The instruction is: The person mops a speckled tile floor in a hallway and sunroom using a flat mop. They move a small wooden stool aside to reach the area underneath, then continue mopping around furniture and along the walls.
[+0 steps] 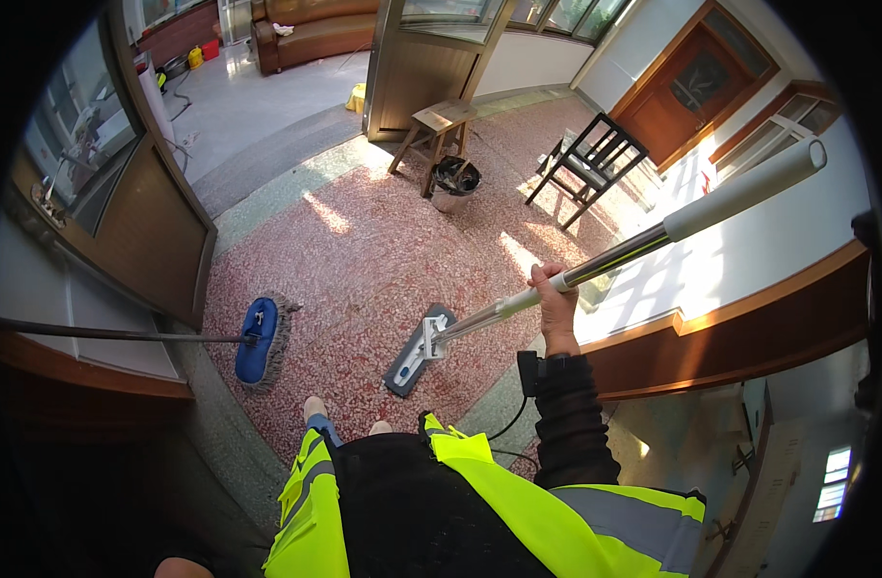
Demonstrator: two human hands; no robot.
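Observation:
My right hand (pixel 556 303) is wrapped around the pole of a flat mop (pixel 498 311), at a pale collar below its metal shaft. The pole slants up to the right and ends in a thick light-grey grip (pixel 744 189). Its grey flat head (pixel 420 350) rests on the terrazzo floor just ahead of my feet. At the bottom left edge, only a small patch of my left hand (pixel 184 568) shows beside a dark sleeve; its fingers are hidden. A blue-backed dust mop (pixel 256 341) with grey fringe lies to the left, its dark handle (pixel 123 334) running out of view.
A wooden stool (pixel 441 119) stands by a door panel (pixel 419 79), with a bucket (pixel 455 191) of dark contents beside it. Further right is a dark slatted chair (pixel 589 162). Another door panel (pixel 152 231) borders the left. A brown sofa (pixel 325 32) sits beyond the doorway.

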